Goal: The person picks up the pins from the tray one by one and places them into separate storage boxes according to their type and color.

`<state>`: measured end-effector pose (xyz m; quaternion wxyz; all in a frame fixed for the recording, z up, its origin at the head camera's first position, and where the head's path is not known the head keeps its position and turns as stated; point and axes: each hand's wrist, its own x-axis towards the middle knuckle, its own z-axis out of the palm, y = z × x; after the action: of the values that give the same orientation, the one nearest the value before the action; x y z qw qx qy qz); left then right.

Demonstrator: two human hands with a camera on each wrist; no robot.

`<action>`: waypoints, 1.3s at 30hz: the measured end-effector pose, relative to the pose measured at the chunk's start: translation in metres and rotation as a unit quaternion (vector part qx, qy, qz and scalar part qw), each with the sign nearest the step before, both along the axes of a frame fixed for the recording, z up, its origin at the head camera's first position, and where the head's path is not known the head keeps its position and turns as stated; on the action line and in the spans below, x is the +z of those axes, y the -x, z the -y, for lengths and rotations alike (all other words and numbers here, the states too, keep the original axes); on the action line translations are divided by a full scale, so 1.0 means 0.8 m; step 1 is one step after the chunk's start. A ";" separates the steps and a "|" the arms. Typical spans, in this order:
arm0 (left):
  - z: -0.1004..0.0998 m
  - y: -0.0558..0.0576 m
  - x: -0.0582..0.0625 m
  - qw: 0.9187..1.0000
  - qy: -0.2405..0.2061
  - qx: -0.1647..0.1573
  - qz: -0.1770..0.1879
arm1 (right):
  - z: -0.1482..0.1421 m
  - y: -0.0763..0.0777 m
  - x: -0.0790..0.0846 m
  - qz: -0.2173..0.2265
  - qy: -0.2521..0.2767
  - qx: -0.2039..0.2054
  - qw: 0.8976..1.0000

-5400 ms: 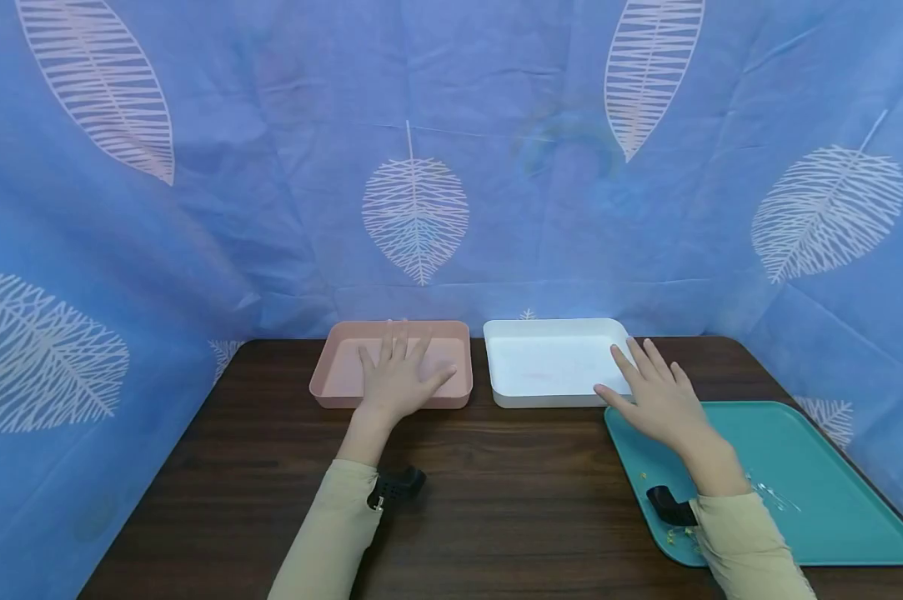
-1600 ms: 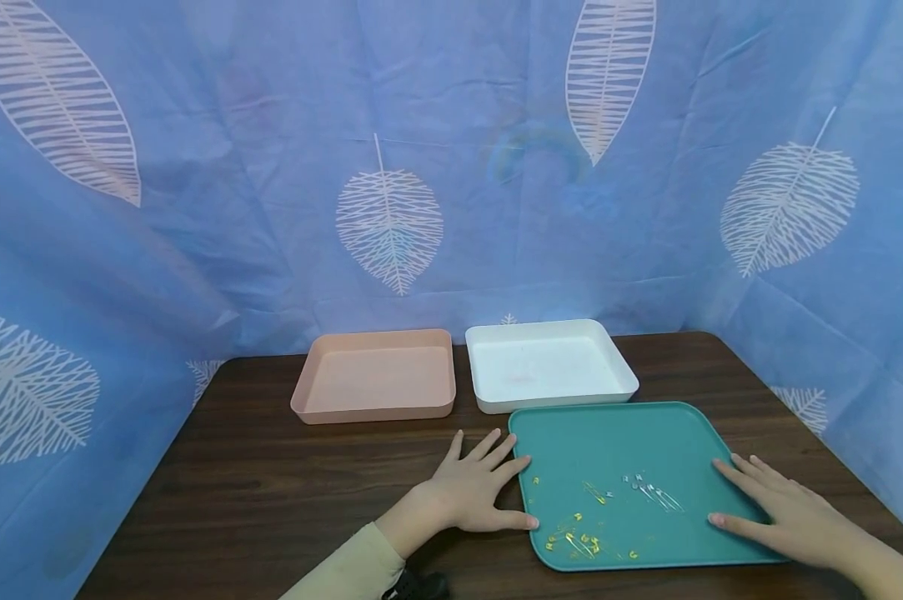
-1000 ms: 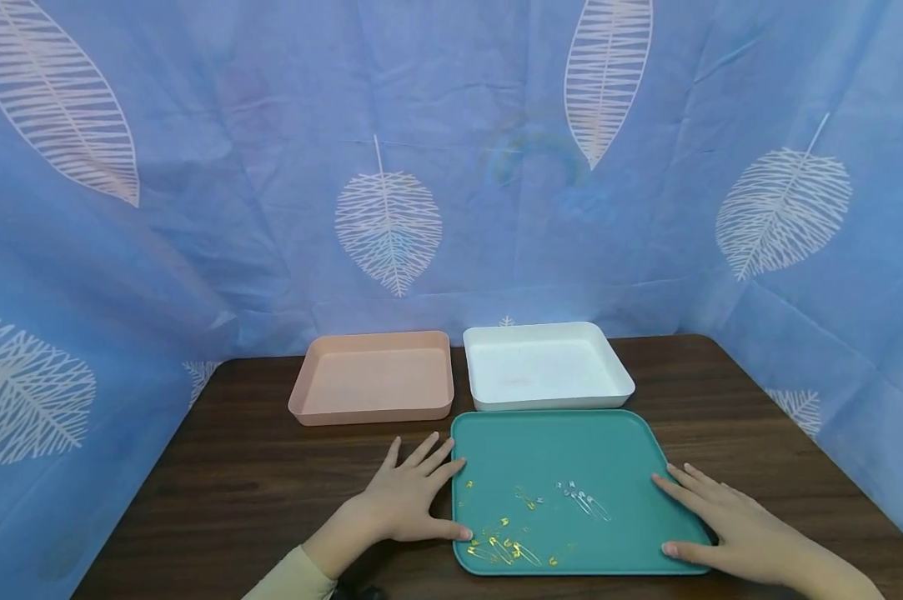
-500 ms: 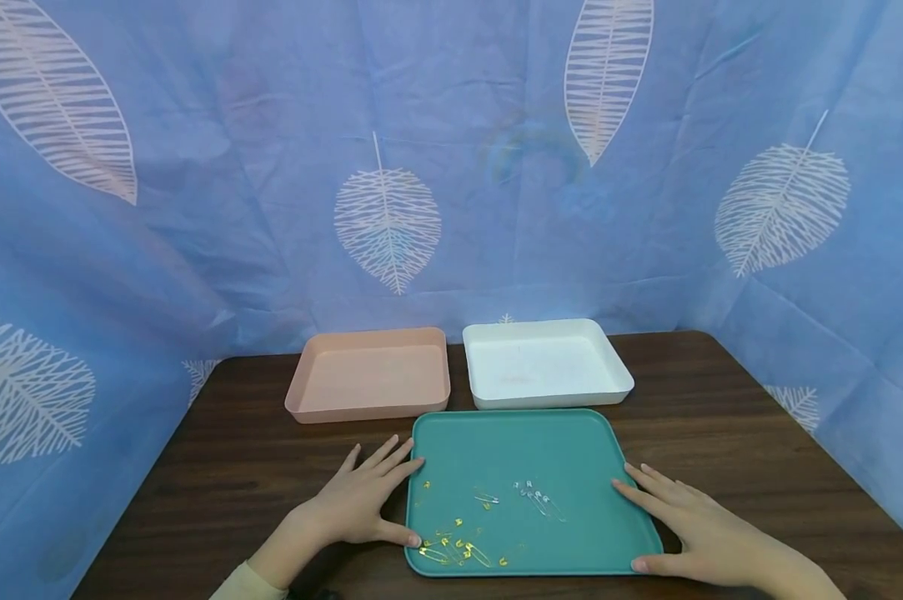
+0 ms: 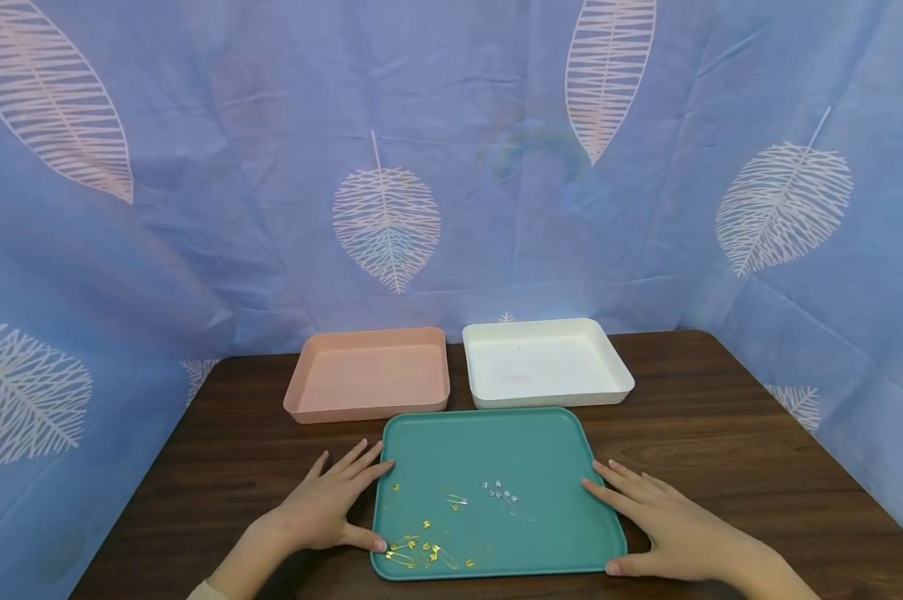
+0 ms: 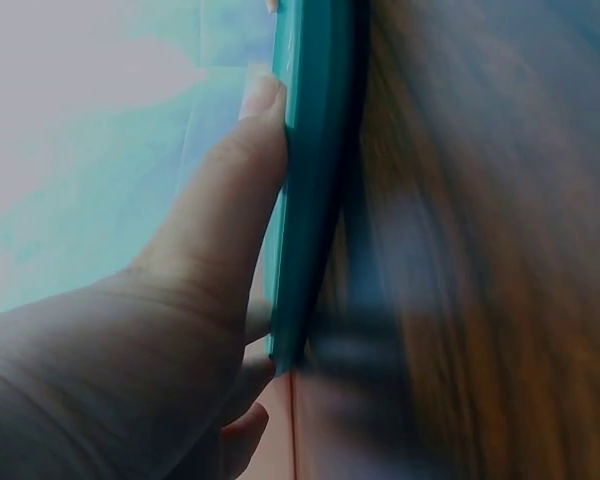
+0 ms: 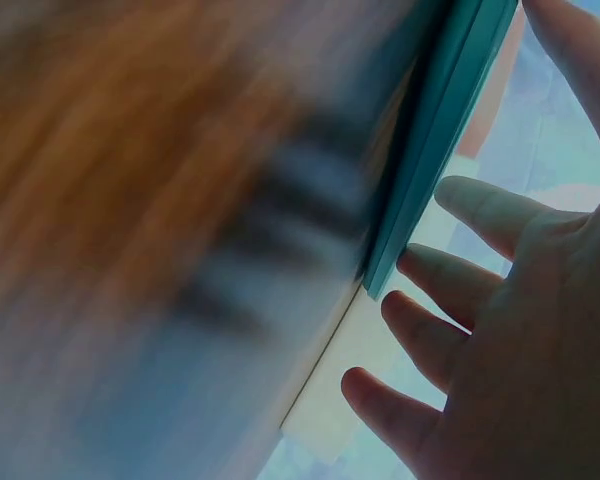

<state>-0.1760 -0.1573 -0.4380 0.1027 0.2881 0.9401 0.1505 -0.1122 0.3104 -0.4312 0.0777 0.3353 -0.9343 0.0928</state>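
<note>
A teal tray [image 5: 541, 458] lies near the front of the table in the head view. Gold safety pins [image 5: 409, 554] are scattered over its near left part, and a few silver safety pins [image 5: 499, 492] lie around its middle. My left hand [image 5: 308, 508], fingers spread, touches the tray's left edge; the left wrist view shows the thumb [image 6: 225, 190] against the rim. On the opposite side, my right hand [image 5: 664, 525] has its spread fingers and thumb at the right edge. In the right wrist view some fingertips [image 7: 460, 195] meet the rim while others are off it.
Behind the teal tray stand a pink tray [image 5: 372, 412] on the left and a white tray [image 5: 552, 398] on the right, both with nothing in them. The dark wooden table [image 5: 721, 433] ends at a blue leaf-patterned cloth [image 5: 286, 208] at the back and sides.
From over the pink and white trays, my hands have come down to the teal tray's sides. The tray has slid left with its pins, from the table's right side to in front of both trays.
</note>
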 end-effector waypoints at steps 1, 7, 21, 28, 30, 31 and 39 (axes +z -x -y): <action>0.002 -0.001 0.001 1.000 -0.002 0.002 0.000 | 0.002 0.001 0.000 -0.002 -0.002 0.000 1.000; 0.014 -0.004 0.004 1.000 0.000 0.013 0.004 | 0.013 0.005 0.001 0.001 -0.011 -0.001 1.000; 0.026 -0.002 0.008 1.000 0.003 0.017 -0.016 | 0.025 0.012 0.006 0.027 -0.028 0.003 0.999; 0.027 0.004 0.023 0.997 -0.014 0.020 -0.070 | 0.032 0.022 0.019 0.029 -0.017 0.003 0.999; 0.028 0.008 0.028 0.995 -0.017 0.026 -0.093 | 0.035 0.025 0.023 0.019 -0.016 0.003 1.000; 0.028 0.011 0.031 0.994 -0.016 0.030 -0.105 | 0.037 0.026 0.026 0.012 -0.016 0.004 1.000; 0.039 0.034 0.050 0.986 -0.017 0.071 -0.150 | 0.055 0.039 0.038 -0.039 -0.004 0.038 0.998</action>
<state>-0.2030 -0.1885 -0.3979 -0.0556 0.2421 0.9602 0.1280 -0.1431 0.2664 -0.4008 0.1091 0.3746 -0.9174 0.0789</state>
